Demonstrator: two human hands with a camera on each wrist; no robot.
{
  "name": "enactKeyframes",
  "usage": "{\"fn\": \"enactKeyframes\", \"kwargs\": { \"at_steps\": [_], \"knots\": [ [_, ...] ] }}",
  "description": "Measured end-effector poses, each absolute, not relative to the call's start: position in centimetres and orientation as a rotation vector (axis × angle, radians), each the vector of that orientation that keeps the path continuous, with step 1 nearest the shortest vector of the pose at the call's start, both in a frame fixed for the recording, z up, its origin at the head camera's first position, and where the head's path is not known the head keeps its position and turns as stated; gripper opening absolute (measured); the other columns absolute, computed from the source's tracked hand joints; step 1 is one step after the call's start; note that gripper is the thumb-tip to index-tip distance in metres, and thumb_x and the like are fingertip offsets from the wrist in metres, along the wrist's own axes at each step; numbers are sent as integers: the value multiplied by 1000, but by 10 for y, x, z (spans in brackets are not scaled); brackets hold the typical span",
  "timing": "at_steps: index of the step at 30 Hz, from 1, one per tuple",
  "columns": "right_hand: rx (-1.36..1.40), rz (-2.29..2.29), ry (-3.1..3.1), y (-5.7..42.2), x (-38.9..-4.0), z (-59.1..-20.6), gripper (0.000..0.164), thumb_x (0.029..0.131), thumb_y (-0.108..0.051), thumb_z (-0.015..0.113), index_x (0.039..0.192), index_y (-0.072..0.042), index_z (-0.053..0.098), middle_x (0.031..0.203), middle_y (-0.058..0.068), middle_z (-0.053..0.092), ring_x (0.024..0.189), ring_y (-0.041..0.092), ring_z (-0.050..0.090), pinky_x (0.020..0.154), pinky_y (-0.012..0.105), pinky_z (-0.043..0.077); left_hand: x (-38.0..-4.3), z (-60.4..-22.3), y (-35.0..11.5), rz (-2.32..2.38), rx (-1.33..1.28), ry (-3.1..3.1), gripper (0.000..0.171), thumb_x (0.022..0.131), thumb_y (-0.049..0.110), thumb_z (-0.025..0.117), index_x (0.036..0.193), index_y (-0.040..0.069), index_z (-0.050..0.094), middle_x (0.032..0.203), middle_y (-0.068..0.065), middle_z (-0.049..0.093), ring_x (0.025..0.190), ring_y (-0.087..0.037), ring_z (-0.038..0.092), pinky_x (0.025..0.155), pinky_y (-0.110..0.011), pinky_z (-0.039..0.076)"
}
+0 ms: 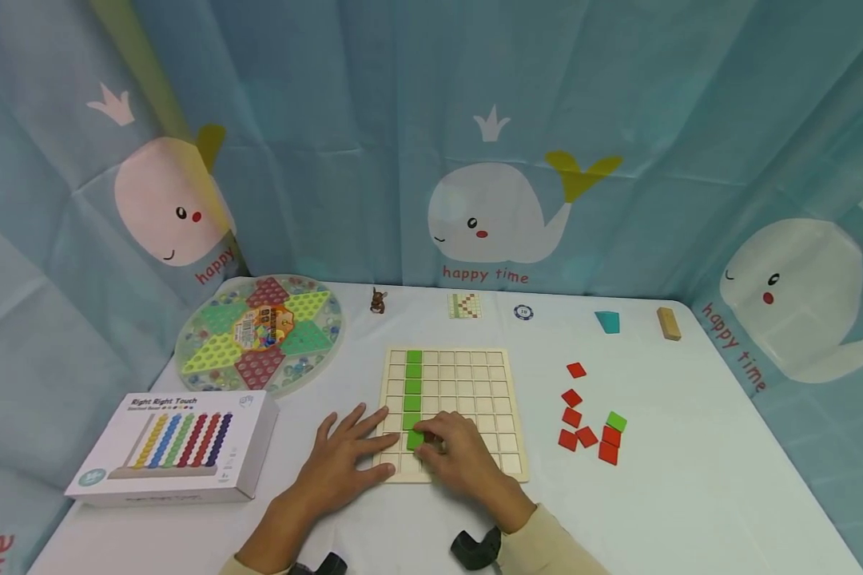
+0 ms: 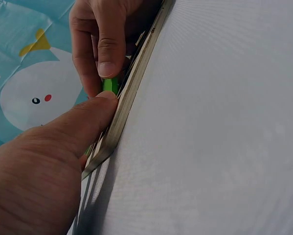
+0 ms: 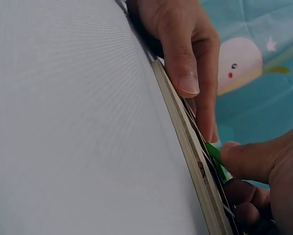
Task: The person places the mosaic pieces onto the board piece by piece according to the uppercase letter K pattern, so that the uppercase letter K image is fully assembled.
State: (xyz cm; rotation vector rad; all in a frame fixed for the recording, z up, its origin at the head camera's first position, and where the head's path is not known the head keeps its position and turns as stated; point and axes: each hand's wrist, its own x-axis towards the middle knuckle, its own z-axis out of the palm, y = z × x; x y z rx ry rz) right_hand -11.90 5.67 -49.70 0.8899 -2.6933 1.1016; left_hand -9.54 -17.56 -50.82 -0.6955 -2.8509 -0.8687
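A wooden grid board lies in front of me, with several green square tiles lined up down its second column. At the near end of that column my right hand pinches a green tile between thumb and fingers. The right wrist view shows this green tile tilted, one edge down at the board. My left hand has its fingers spread and rests on the board's left edge. In the left wrist view its thumb reaches close to the green tile.
Right of the board lie several loose red tiles and one green tile. A boxed toy and a round checkers board stand left. Along the back are a figurine, patterned card, chip, teal piece and wooden block.
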Motion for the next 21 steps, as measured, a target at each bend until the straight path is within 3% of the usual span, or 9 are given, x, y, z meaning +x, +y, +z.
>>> {"fn": "enactKeyframes", "kwargs": {
  "at_steps": [12,21],
  "knots": [
    [965,1048,-2587,58,-119,-500,26,82,-8,75,108,-9,72,98,-4,64,76,10,50,71,31,42,-96,-508,-176,-863,-688,-2849,46,82,47,72,123,26,69,147,3,43,140,-33,27,106,-62,8],
    [1019,1190,-2514,59,-120,-499,22,83,-5,72,105,-7,72,94,-3,68,83,11,56,75,31,45,-96,-509,-175,-874,-686,-2847,47,82,47,72,123,26,69,147,3,43,140,-33,27,107,-62,7]
  ]
}}
